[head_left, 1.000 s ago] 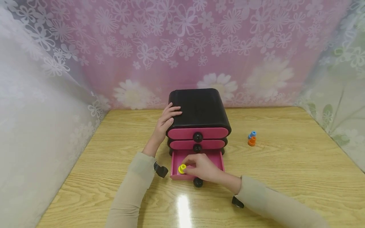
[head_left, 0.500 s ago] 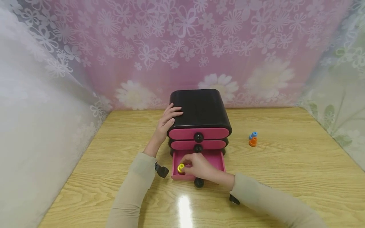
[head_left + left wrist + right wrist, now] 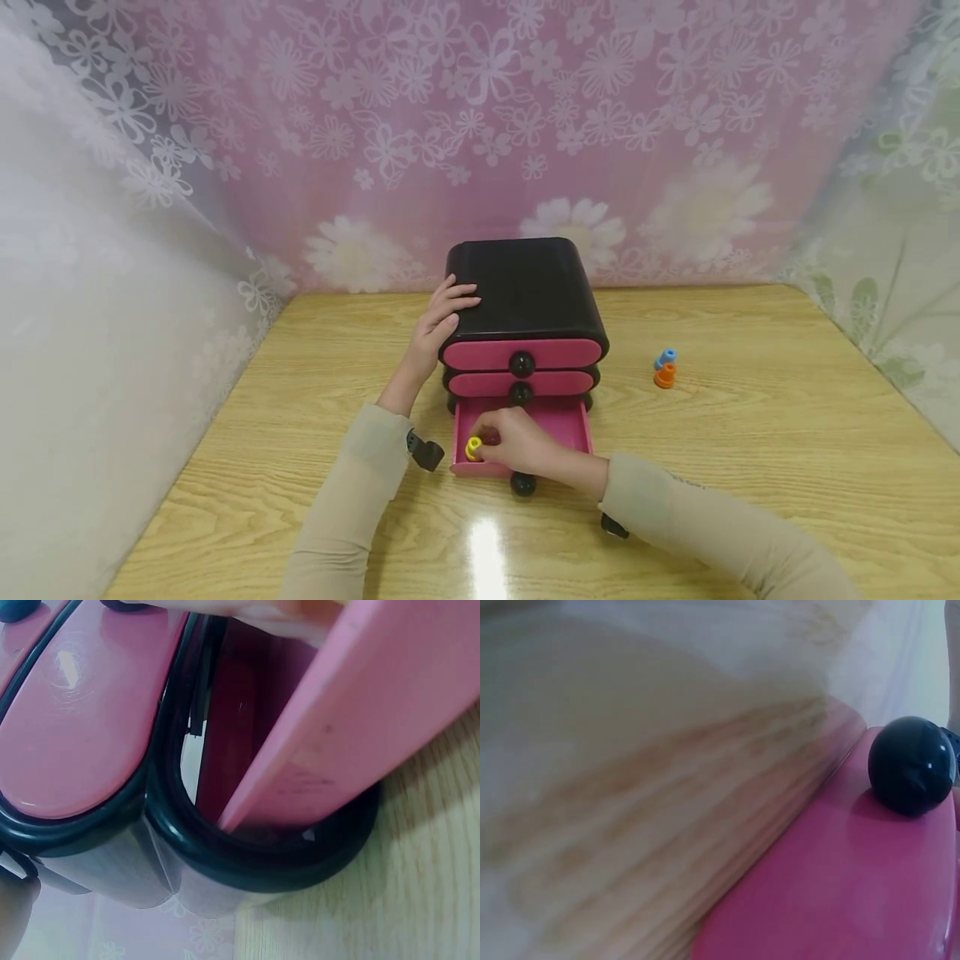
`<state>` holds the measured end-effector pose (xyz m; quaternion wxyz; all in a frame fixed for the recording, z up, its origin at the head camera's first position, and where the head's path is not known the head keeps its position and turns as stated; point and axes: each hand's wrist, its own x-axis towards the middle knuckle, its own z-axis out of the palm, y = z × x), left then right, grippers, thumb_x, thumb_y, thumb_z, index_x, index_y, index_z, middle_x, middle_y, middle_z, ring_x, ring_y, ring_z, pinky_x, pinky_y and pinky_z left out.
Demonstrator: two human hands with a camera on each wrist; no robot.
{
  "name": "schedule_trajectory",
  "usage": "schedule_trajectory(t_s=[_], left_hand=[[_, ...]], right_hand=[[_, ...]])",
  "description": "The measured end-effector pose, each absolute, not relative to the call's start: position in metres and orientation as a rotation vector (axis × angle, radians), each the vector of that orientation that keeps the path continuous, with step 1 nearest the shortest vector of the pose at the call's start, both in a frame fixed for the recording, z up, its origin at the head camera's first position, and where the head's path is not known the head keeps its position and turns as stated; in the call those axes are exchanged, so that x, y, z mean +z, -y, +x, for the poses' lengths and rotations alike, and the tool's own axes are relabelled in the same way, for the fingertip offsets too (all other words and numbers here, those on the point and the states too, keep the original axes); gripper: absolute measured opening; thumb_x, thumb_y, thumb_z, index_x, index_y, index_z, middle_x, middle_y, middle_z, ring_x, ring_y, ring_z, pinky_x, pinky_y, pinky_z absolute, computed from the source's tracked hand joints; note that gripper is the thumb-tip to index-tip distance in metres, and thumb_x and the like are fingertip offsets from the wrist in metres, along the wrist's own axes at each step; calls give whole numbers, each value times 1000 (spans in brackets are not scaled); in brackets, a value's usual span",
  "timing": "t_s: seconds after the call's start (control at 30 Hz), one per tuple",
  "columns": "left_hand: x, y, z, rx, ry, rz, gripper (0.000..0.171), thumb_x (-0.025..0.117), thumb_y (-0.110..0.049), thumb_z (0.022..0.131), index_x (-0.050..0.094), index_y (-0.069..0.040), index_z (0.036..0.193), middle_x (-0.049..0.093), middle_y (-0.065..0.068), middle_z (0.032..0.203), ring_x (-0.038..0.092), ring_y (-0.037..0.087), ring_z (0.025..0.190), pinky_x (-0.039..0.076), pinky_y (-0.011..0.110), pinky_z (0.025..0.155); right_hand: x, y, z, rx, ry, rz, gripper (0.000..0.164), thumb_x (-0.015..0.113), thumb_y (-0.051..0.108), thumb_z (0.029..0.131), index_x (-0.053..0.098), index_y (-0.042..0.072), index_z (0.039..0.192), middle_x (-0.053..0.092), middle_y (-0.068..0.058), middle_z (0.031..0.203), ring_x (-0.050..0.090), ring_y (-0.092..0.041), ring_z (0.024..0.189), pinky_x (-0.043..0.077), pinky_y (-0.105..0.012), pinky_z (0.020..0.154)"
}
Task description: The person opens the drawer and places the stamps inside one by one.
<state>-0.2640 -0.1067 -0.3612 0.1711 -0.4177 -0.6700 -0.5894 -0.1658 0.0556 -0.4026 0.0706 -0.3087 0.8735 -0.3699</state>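
Note:
In the head view a black cabinet (image 3: 521, 287) with pink drawers stands on the table, its bottom drawer (image 3: 566, 423) pulled out. My right hand (image 3: 517, 440) reaches into that drawer and pinches a small yellow cone-shaped piece (image 3: 473, 449) with a hollow top, near the front left corner. My left hand (image 3: 437, 327) rests on the cabinet's left upper edge, fingers lying on its top. The left wrist view shows the pulled-out drawer's pink wall (image 3: 360, 727) close up. A black knob (image 3: 911, 766) on a pink drawer front fills the right of the right wrist view.
Blue (image 3: 665, 359) and orange (image 3: 665, 377) cone-shaped pieces stand close together on the wooden table (image 3: 750, 433), right of the cabinet. Two upper drawers, with black knobs, are closed. A flowered pink curtain (image 3: 480, 125) hangs behind the table.
My right hand has shifted slightly left with the yellow piece, toward the drawer's left wall. The left hand has stayed on the cabinet.

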Motion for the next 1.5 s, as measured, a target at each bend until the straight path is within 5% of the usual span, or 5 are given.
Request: schedule_trajectory(t_s=[0.43,0.73,1.1,1.5], left_hand=[[-360,105,-262,-1681,1913,-1193,33,34,2,85,52,14,109,39,29,126,9,33,131,5,46,104],[-363,104,-264,-1665,1906,-1186,47,37,-29,91,54,11,109,42,26,125,11,31,131,6,45,104],[-347,101,-247,-1691,1900,-1193,33,31,7,82,50,19,107,37,35,123,8,43,128,4,50,103],[-339,101,-241,-1676,1893,-1181,32,31,8,81,48,22,104,37,38,120,8,47,126,5,50,103]], right_hand=[[-407,-56,-166,-1111,-2634,-957,9,69,7,73,66,5,82,64,1,76,59,-11,73,48,-26,66],[-406,-56,-165,-1110,-2624,-939,14,69,6,73,65,4,86,65,-3,79,61,-13,75,49,-27,68],[-397,-63,-159,-1155,-2640,-975,17,67,8,74,65,2,91,65,-7,86,62,-18,83,50,-30,71],[-377,-91,-149,-1232,-2651,-909,23,65,6,75,64,0,97,64,-8,93,60,-20,90,47,-37,78]])
